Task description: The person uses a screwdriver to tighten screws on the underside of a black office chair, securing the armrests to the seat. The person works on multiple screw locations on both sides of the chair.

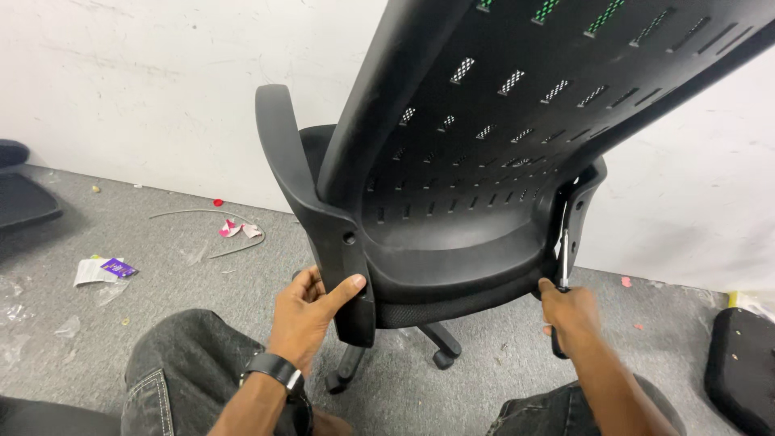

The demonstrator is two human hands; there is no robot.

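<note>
Left hand grips armrest; right hand holds screwdriver.

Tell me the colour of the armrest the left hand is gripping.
Black: the armrest held by the left hand is plain matte black plastic, clearest in the head view.

The left hand is gripping the black plastic armrest of a black mesh-backed office chair, while the right hand is holding a slim screwdriver against the far armrest bracket.
</note>
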